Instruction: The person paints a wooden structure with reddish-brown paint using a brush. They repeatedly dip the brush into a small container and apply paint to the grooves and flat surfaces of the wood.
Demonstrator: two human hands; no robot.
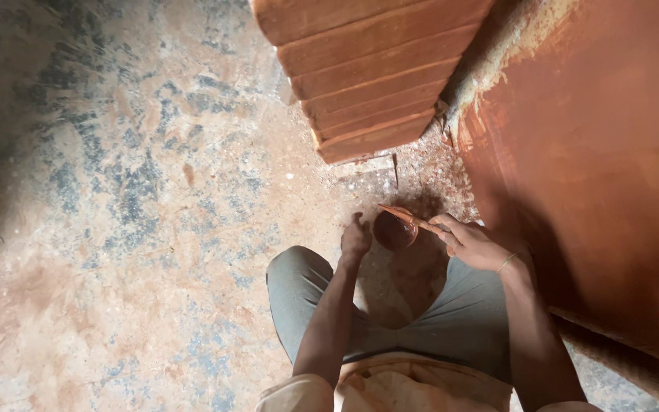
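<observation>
Knees bent; left hand point(355, 238) grip closed beside small round bowl point(395, 230), right hand point(468, 243) pinching thin stick point(408, 218); bowl likely brittle, slippery, best cupped underneath

- One view only, from a camera worn on the person's head, looking steeply down over their own lap and knees
- It faces the stained floor point(116, 229) ahead of the squatting person, so the arms enter from the bottom edge and reach away from the lens
- Both hands sit close, near the lower centre of the frame
- The top edge takes in stacked reddish boards point(368, 76); the right side is filled by a red-brown wall point(604, 152) close by
</observation>
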